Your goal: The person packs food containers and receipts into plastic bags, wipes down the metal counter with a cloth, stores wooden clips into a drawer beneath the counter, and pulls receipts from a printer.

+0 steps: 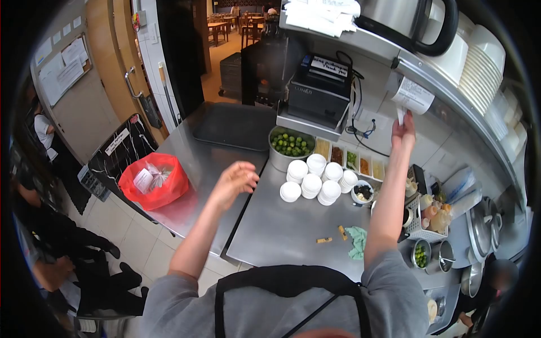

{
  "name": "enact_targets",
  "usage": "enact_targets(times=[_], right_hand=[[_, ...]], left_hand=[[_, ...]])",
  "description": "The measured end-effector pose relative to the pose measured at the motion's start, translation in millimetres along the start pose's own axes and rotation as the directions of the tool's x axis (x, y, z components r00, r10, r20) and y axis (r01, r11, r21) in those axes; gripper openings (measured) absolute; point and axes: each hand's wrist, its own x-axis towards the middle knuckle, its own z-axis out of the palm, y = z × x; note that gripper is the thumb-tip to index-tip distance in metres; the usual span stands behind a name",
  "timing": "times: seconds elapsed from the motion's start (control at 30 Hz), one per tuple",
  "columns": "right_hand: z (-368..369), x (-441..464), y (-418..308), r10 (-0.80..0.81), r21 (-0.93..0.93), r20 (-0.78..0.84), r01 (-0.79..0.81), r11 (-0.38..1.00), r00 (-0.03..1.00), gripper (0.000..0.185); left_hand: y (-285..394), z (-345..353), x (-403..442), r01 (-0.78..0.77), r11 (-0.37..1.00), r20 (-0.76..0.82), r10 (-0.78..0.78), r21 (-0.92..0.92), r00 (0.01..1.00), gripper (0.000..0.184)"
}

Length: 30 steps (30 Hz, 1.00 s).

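My right hand (403, 134) reaches up to the wall rail, its fingers closed on the lower end of a printed receipt (415, 97) that hangs from the shelf edge. My left hand (235, 183) hovers above the steel counter with loosely curled fingers, and nothing shows in it. To its right stand stacks of small white cups (311, 185). Behind the cups is a metal pot of green limes (292, 143). A red plastic bag (153, 181) holding packed items and a slip of paper sits on the left counter.
A black printer (319, 90) stands at the back, near a dark tray (232, 127). Small condiment containers (350, 160) line the wall. A green cloth (357, 242) lies near the front edge. Bowls (484, 59) and a kettle (406, 25) sit overhead. Other people are at left and lower right.
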Motion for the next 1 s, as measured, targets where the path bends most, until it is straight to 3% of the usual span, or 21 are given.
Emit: enact_targets(times=[0.13, 0.2, 0.27, 0.3, 0.37, 0.4, 0.47, 0.5, 0.57, 0.6, 0.67, 0.7, 0.77, 0.83, 0.9, 1.0], right_hand=[[-21.4, -104.8, -19.0, 0.136, -0.303, -0.005, -0.131, 0.944, 0.991, 0.033], [-31.7, -143.4, -24.7, 0.201, -0.393, 0.083, -0.154, 0.907, 0.976, 0.027], [-28.9, -188.9, -30.4, 0.339, -0.442, 0.169, -0.236, 0.865, 0.925, 0.025], [-29.6, -208.4, -31.5, 0.404, -0.507, 0.191, -0.262, 0.821, 0.895, 0.028], [-24.5, -248.7, -41.5, 0.586, -0.621, 0.228, -0.348, 0.702, 0.777, 0.027], [-26.2, -264.6, -46.6, 0.659, -0.643, 0.315, -0.357, 0.678, 0.683, 0.027], [-33.7, -291.0, -55.8, 0.666, -0.641, 0.522, -0.269, 0.718, 0.533, 0.023], [-37.4, -299.9, -62.4, 0.683, -0.634, 0.564, -0.286, 0.718, 0.465, 0.023], [-47.8, -318.1, -86.5, 0.752, -0.714, 0.576, -0.251, 0.653, 0.320, 0.023], [-57.9, -323.6, -92.7, 0.759, -0.712, 0.600, -0.266, 0.650, 0.250, 0.023], [-74.9, -335.8, -103.9, 0.763, -0.701, 0.620, -0.307, 0.644, 0.185, 0.022], [-84.4, -341.9, -108.6, 0.758, -0.694, 0.643, -0.332, 0.638, 0.112, 0.022], [-99.2, -349.9, -116.6, 0.748, -0.722, 0.663, -0.233, 0.651, 0.035, 0.022], [-97.9, -360.1, -130.6, 0.757, -0.753, 0.650, -0.203, 0.626, -0.073, 0.023], [-97.2, -374.6, -137.7, 0.730, -0.711, 0.675, -0.360, 0.603, -0.110, 0.023], [-98.0, -393.7, -135.9, 0.604, -0.631, 0.768, -0.412, 0.657, -0.214, 0.022]], left_hand=[[-60.0, 48.1, -41.0, 0.182, 0.983, 0.139, -0.176, -0.034, 0.975, 0.027], [-74.2, 75.6, -52.4, 0.228, 0.972, 0.189, -0.215, -0.050, 0.958, 0.031], [-80.3, 105.0, -64.7, 0.224, 0.965, 0.445, -0.143, -0.137, 0.884, 0.051], [-81.7, 117.9, -69.0, 0.228, 0.963, 0.430, -0.147, -0.143, 0.891, 0.051], [-81.3, 138.3, -71.5, 0.280, 0.935, 0.523, -0.130, -0.218, 0.843, 0.083], [-83.8, 145.6, -74.6, 0.255, 0.940, 0.476, -0.122, -0.227, 0.871, 0.083], [-88.6, 157.9, -83.3, 0.307, 0.776, 0.339, -0.128, -0.551, 0.932, 0.093], [-88.1, 168.0, -89.2, 0.206, 0.728, 0.183, -0.112, -0.654, 0.977, 0.093], [-110.6, 162.4, -105.6, 0.207, 0.534, 0.209, -0.057, -0.820, 0.976, 0.079], [-108.4, 170.2, -118.9, 0.138, 0.538, 0.136, -0.044, -0.831, 0.990, 0.079], [-100.0, 190.4, -151.0, 0.024, 0.794, -0.039, -0.060, -0.607, 0.997, 0.058], [-110.0, 196.1, -166.8, -0.009, 0.784, -0.163, -0.118, -0.620, 0.980, 0.043], [-108.8, 214.2, -201.7, -0.135, 0.786, -0.399, -0.150, -0.603, 0.905, 0.042], [-105.1, 219.6, -237.0, -0.247, 0.804, -0.513, -0.082, -0.541, 0.854, 0.042], [-96.0, 227.4, -271.5, -0.352, 0.808, -0.603, -0.005, -0.473, 0.798, 0.044], [-71.8, 252.0, -320.4, -0.426, 0.831, -0.761, 0.003, -0.359, 0.648, 0.041]])
